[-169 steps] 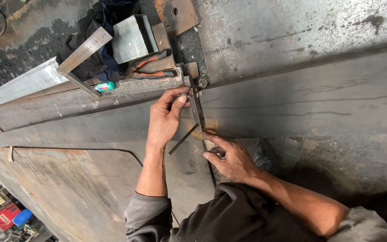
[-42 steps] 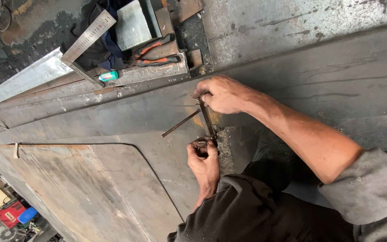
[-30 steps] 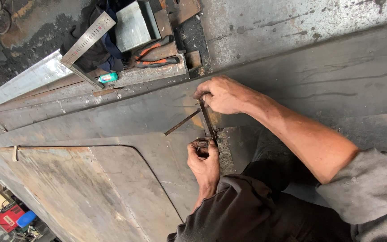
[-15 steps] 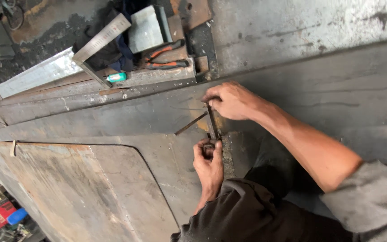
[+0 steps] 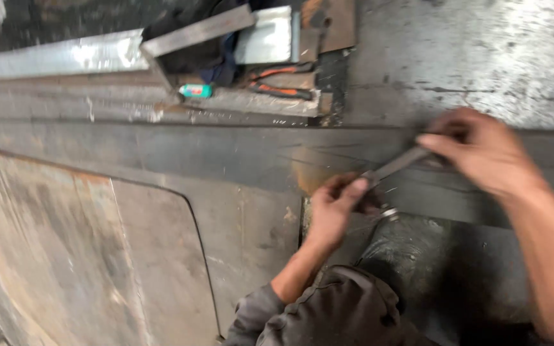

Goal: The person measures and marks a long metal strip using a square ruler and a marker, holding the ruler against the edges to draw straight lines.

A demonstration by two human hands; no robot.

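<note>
Two bare hands on one thin metal tool (image 5: 395,168), centre right of the frame, lying over a large steel sheet (image 5: 161,243). Left hand (image 5: 333,208): fingers pinched shut on the tool's lower end. Right hand (image 5: 482,150): blurred, closed over the upper end. Tool likely stiff, light and narrow, best held at both ends as here. Sheet likely heavy and rigid, with sharp edges. Pliers (image 5: 277,82) with orange handles lie at upper centre, well apart.

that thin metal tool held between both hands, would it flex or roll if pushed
The metal tool looks like a thin, flat steel strip, so probably stiff and unlikely to roll. Its bare, shiny surface may slide easily on the steel sheet.
</note>
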